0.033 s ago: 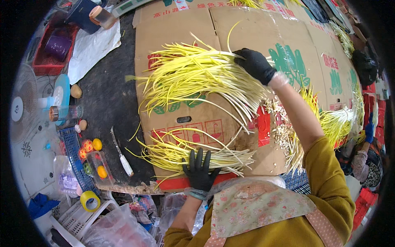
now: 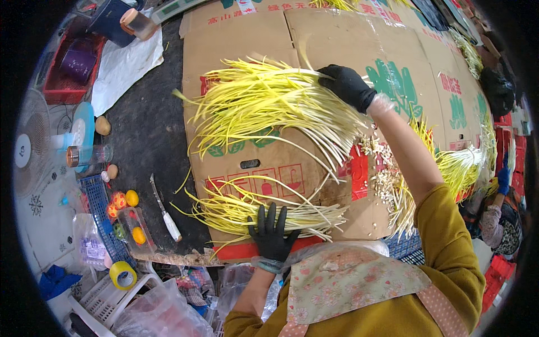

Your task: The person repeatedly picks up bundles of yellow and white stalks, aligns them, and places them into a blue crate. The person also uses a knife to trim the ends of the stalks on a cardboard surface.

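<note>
A large bunch of yellow garlic shoots (image 2: pixel 269 104), white at the stem ends, lies across flattened cardboard (image 2: pixel 224 45). My right hand (image 2: pixel 347 87), in a black glove, is closed at its far right edge around some stems; the fingertips are partly hidden. One thin shoot beside those fingers sticks up, blurred. Nearer to me lies a smaller bunch of shoots (image 2: pixel 230 210). Over its near edge my left hand (image 2: pixel 272 230), also black-gloved, rests flat with fingers spread.
Whitish trimmings (image 2: pixel 384 174) are scattered right of the bunches. More shoots (image 2: pixel 460 168) lie farther right. A knife (image 2: pixel 165 210) sits on the dark tabletop at left, near a plastic tray with orange fruit (image 2: pixel 138 235). At far right, another person's blue-gloved hand (image 2: pixel 503 181) shows.
The large bunch's leaf tips have shifted slightly, and the upright shoot by my right hand has swung left and blurred. My left hand has stayed in place.
</note>
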{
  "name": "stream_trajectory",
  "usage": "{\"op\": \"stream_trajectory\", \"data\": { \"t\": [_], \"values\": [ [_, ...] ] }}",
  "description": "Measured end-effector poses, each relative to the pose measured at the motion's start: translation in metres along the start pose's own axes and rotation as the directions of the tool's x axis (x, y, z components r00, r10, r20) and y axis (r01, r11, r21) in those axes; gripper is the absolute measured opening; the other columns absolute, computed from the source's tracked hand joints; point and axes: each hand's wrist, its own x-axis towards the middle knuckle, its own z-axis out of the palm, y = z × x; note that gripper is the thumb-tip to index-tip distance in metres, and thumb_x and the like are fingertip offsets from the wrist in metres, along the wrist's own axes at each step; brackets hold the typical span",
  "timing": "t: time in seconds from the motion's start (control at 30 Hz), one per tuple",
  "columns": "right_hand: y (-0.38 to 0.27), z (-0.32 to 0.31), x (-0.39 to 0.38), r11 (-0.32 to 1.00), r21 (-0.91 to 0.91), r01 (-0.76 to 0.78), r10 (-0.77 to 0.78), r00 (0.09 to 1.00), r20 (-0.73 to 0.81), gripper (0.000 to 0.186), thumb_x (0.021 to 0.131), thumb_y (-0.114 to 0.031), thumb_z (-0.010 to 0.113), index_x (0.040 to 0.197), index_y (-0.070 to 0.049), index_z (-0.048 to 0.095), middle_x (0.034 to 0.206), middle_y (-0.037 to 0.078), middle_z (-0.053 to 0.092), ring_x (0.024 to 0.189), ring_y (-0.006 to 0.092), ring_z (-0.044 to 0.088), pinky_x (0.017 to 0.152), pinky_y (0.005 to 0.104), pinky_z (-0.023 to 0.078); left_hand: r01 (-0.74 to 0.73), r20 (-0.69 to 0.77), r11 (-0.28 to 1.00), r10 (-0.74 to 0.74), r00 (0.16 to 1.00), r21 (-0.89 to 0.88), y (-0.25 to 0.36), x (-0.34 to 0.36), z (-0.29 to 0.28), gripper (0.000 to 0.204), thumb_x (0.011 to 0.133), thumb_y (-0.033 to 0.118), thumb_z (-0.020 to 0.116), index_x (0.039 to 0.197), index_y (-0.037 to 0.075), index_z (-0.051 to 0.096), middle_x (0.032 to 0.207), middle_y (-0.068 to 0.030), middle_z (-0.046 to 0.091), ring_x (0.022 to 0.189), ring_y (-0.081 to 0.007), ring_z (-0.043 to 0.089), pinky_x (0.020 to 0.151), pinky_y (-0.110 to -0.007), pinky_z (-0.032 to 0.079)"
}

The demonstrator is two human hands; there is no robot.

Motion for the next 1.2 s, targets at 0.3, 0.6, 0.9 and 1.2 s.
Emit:
{"op": "stream_trajectory", "data": {
  "t": [0.3, 0.6, 0.9, 1.2],
  "values": [
    [0.013, -0.011, 0.03, 0.994, -0.106, 0.004, -0.003, 1.0, 0.005, 0.03, 0.082, -0.021, 0.061, 0.107, -0.003, 0.063, 0.101, 0.017, 0.064, 0.093, 0.0328, 0.061, 0.084, 0.037, 0.048, -0.031, -0.017, 0.999, 0.031, 0.999, -0.029, -0.003, 0.004, -0.005, 0.061, 0.081, 0.052, 0.056, 0.13, 0.018, 0.047, 0.14, -0.0089, 0.039, 0.134, -0.031, 0.026, 0.108, -0.055, 0.009],
    [-0.033, -0.03, -0.011, 0.951, -0.1, 0.292, -0.309, 0.906, -0.29, 0.026, 0.079, -0.018, 0.06, 0.102, -0.008, 0.064, 0.095, 0.014, 0.063, 0.085, 0.0329, 0.06, 0.076, 0.0409, 0.047, 0.019, 0.008, 1.0, -0.019, 1.0, -0.02, -0.002, -0.001, 0.0, 0.062, 0.081, 0.056, 0.053, 0.131, 0.02, 0.046, 0.142, -0.0067, 0.036, 0.136, -0.0296, 0.022, 0.107, -0.052, 0.005],
    [-0.011, 0.009, 0.003, 0.936, -0.133, 0.326, -0.344, 0.928, -0.141, 0.046, 0.065, -0.002, 0.056, 0.11, -0.011, 0.062, 0.109, 0.013, 0.06, 0.102, 0.0322, 0.054, 0.088, 0.0422, 0.045, -0.01, 0.018, 1.0, 0.011, 1.0, -0.026, -0.001, 0.005, -0.01, 0.061, 0.081, 0.052, 0.056, 0.131, 0.018, 0.047, 0.14, -0.0078, 0.038, 0.134, -0.0309, 0.025, 0.108, -0.054, 0.009],
    [-0.019, -0.013, 0.006, 0.925, -0.215, 0.314, -0.351, 0.923, -0.158, 0.044, 0.07, -0.01, 0.064, 0.114, -0.013, 0.059, 0.115, 0.011, 0.058, 0.107, 0.0315, 0.051, 0.088, 0.0421, 0.042, -0.016, 0.011, 1.0, 0.016, 1.0, -0.021, -0.002, 0.005, -0.006, 0.06, 0.082, 0.052, 0.054, 0.131, 0.019, 0.046, 0.14, -0.0074, 0.038, 0.134, -0.0309, 0.025, 0.108, -0.053, 0.008]
  ]
}}
